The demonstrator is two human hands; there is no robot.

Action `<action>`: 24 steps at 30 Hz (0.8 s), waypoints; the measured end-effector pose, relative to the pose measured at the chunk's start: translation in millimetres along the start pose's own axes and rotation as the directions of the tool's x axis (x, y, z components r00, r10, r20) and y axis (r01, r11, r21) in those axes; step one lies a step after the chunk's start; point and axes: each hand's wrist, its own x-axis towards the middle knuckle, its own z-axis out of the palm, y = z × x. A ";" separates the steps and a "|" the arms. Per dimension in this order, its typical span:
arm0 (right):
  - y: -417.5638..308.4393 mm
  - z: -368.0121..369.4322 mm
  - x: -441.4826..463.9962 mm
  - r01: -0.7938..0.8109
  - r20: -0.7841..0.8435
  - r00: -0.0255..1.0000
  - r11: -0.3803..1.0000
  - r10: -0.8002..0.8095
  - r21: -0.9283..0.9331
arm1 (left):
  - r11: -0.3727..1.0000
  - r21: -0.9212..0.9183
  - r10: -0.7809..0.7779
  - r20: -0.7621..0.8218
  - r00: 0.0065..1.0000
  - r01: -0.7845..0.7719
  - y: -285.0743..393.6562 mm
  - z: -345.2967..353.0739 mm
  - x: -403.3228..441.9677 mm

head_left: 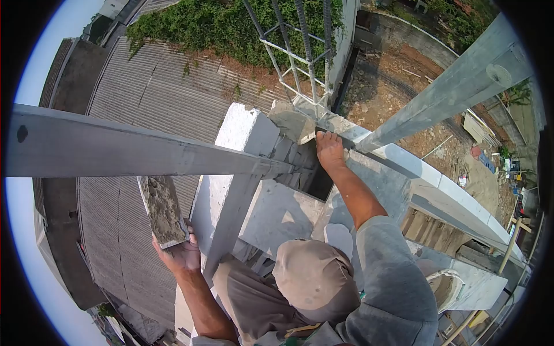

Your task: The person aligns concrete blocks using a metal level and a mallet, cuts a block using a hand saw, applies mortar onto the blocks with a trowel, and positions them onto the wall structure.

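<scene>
On the left, my left hand [180, 254] grips the lower end of a narrow block piece [164, 210]. Rough grey-brown mortar covers the block's upward face, and it is held tilted out beside the wall. My right hand [330, 151] is closed at the wall top. Beside its fingers lies the rounded, mortar-coloured blade of a trowel [292, 122]; the handle is hidden within the hand. A white block [245, 130] stands to the left of the blade, next to grey stepped blockwork [294, 154]. A dark gap [319, 183] opens below my right forearm.
Metal beams cross at left [115, 141] and upper right [444, 83]. A vertical rebar cage [297, 52] rises behind the wall. Corrugated roofing [133, 115] lies below left, and rubble ground [398, 86] far below right. A white bucket [447, 288] stands at lower right.
</scene>
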 end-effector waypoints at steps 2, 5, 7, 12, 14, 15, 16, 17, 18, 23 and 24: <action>-3.8 -5.9 -0.2 0.003 -0.015 1.000 1.000 -0.003 -0.009 | 1.000 0.010 0.005 -0.003 1.000 -0.005 1.3 -1.2 -0.2; 2.2 -18.0 1.9 0.013 -0.007 1.000 0.999 -0.013 -0.034 | 1.000 0.023 0.016 -0.023 1.000 -0.015 -0.6 -1.5 -0.7; 5.3 -23.9 0.3 0.027 0.015 1.000 0.999 -0.027 -0.043 | 1.000 0.029 0.012 -0.020 1.000 -0.011 0.6 0.4 -0.4; 16.2 -23.7 -24.2 0.008 0.088 0.996 0.999 -0.005 -0.044 | 0.998 0.042 0.053 -0.092 0.994 -0.049 -2.8 10.3 -1.4; 20.9 -31.8 -39.1 -0.009 0.117 0.993 1.000 0.011 -0.011 | 0.999 0.040 0.040 -0.098 0.994 -0.036 -2.5 10.1 -2.1; 26.3 -38.6 -44.4 -0.010 0.125 0.992 1.000 0.008 0.020 | 0.999 0.028 0.020 -0.069 0.997 -0.019 -0.8 5.6 -1.4; 30.8 -47.3 -48.3 -0.009 0.131 0.991 0.999 0.002 0.050 | 1.000 0.014 0.004 -0.040 0.999 -0.003 0.4 2.4 -1.1; 34.6 -54.7 -53.5 -0.020 0.133 0.991 0.996 0.009 0.082 | 1.000 0.002 0.005 -0.040 0.999 -0.005 0.7 1.1 -0.6; 38.4 -62.1 -60.9 -0.033 0.136 0.991 0.993 0.017 0.112 | 1.000 -0.009 0.004 -0.040 0.999 -0.004 0.6 0.9 -0.3; 41.6 -91.3 -73.5 -0.232 0.336 0.936 0.901 0.103 0.368 | 1.000 -0.022 -0.016 0.031 0.999 0.016 3.3 -8.8 3.6; 36.4 -102.0 -64.1 -0.243 0.363 0.928 0.872 0.081 0.425 | 0.999 -0.037 -0.028 0.038 0.999 0.030 3.4 -8.7 3.4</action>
